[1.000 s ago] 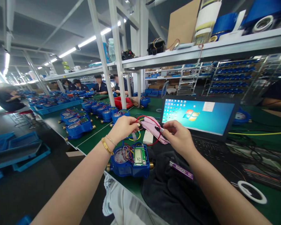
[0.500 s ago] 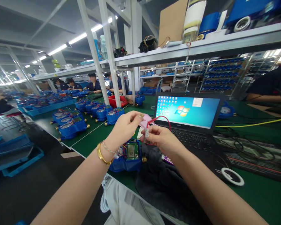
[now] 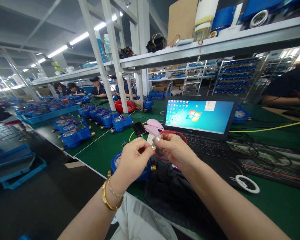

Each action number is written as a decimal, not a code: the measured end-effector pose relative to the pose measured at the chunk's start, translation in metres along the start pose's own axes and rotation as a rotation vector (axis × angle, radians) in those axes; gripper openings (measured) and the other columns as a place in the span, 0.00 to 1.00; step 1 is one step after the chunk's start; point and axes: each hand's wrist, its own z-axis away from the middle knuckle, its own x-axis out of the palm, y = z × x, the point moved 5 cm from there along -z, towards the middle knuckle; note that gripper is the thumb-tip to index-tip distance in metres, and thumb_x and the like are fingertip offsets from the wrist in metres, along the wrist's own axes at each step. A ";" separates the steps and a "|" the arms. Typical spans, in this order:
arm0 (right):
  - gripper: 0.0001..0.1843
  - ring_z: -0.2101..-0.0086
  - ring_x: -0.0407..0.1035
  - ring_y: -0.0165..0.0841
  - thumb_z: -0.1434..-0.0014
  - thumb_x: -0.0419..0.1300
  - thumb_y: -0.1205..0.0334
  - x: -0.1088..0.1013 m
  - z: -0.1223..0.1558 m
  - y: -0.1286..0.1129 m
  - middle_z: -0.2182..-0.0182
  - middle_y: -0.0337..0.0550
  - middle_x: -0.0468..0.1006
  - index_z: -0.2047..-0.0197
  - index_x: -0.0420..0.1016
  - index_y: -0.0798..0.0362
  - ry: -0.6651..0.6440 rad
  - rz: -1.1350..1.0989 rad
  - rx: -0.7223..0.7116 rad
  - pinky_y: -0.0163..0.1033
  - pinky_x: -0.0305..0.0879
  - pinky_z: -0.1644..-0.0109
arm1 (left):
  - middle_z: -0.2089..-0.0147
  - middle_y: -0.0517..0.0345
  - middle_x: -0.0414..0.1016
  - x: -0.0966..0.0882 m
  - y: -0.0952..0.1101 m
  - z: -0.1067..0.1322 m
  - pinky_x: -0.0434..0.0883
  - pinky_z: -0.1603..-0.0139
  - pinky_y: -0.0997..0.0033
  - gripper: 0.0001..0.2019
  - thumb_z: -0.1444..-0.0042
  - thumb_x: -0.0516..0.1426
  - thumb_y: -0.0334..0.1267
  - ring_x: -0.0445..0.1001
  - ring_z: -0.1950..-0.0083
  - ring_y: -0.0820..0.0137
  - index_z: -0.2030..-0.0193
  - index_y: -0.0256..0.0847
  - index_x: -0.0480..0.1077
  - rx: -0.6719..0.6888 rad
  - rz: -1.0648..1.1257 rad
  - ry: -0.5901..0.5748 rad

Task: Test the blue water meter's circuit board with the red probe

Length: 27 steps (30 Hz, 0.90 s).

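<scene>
My right hand (image 3: 176, 150) pinches a small translucent piece at the end of a red cable (image 3: 182, 134), which loops behind and below the fingers. Close against it, my left hand (image 3: 135, 159) has thumb and forefinger pressed together at the same piece; what exactly they grip is hidden. Both hands are above a blue water meter (image 3: 115, 160) with brass ends, mostly covered by my left hand. Beneath my right hand lies a crumpled dark cloth (image 3: 165, 190). A pink item (image 3: 153, 126) and a black phone-like device (image 3: 139, 128) lie just beyond my fingers.
An open laptop (image 3: 200, 116) stands at the right, near tangled black cables and a white ring (image 3: 247, 184). Several blue meters (image 3: 75, 131) line the bench's left side beside a red bin (image 3: 124, 106). A metal shelf (image 3: 165, 55) spans overhead. Co-workers sit farther back.
My left hand has come down and toward me, meeting the translucent piece in my right hand. It now covers the meter's display, and the black device behind has come into sight.
</scene>
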 end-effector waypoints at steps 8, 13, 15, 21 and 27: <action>0.25 0.82 0.55 0.22 0.78 0.76 0.53 -0.013 -0.005 -0.010 0.84 0.33 0.66 0.80 0.69 0.56 0.088 -0.097 -0.018 0.30 0.49 0.79 | 0.76 0.62 0.65 -0.006 -0.007 0.029 0.60 0.70 0.73 0.13 0.44 0.53 0.37 0.65 0.71 0.73 0.80 0.39 0.65 -0.095 0.147 0.157; 0.23 0.79 0.60 0.23 0.72 0.76 0.52 -0.024 -0.006 -0.023 0.81 0.36 0.69 0.77 0.73 0.58 0.049 -0.060 -0.047 0.29 0.54 0.78 | 0.75 0.63 0.66 -0.033 -0.006 0.047 0.60 0.71 0.75 0.14 0.42 0.53 0.37 0.65 0.72 0.75 0.78 0.40 0.68 -0.016 -0.011 0.264; 0.22 0.78 0.61 0.24 0.68 0.75 0.52 -0.022 -0.006 -0.020 0.79 0.37 0.70 0.75 0.73 0.57 0.014 -0.039 -0.043 0.30 0.56 0.76 | 0.76 0.64 0.65 -0.046 -0.011 0.051 0.60 0.71 0.75 0.15 0.41 0.52 0.37 0.65 0.73 0.75 0.79 0.41 0.67 -0.011 -0.077 0.353; 0.20 0.78 0.63 0.25 0.65 0.75 0.54 -0.020 -0.007 -0.012 0.77 0.38 0.72 0.75 0.71 0.56 -0.009 -0.010 -0.023 0.33 0.59 0.74 | 0.80 0.66 0.60 -0.079 -0.035 0.066 0.56 0.76 0.72 0.19 0.39 0.50 0.41 0.57 0.79 0.76 0.81 0.41 0.59 -0.116 -0.256 0.624; 0.23 0.79 0.64 0.24 0.70 0.76 0.54 -0.016 -0.008 -0.010 0.78 0.36 0.72 0.76 0.71 0.56 -0.002 -0.020 0.005 0.32 0.60 0.74 | 0.61 0.58 0.72 -0.069 -0.037 0.055 0.64 0.65 0.69 0.09 0.43 0.53 0.42 0.71 0.60 0.67 0.60 0.44 0.72 -0.062 -0.420 0.508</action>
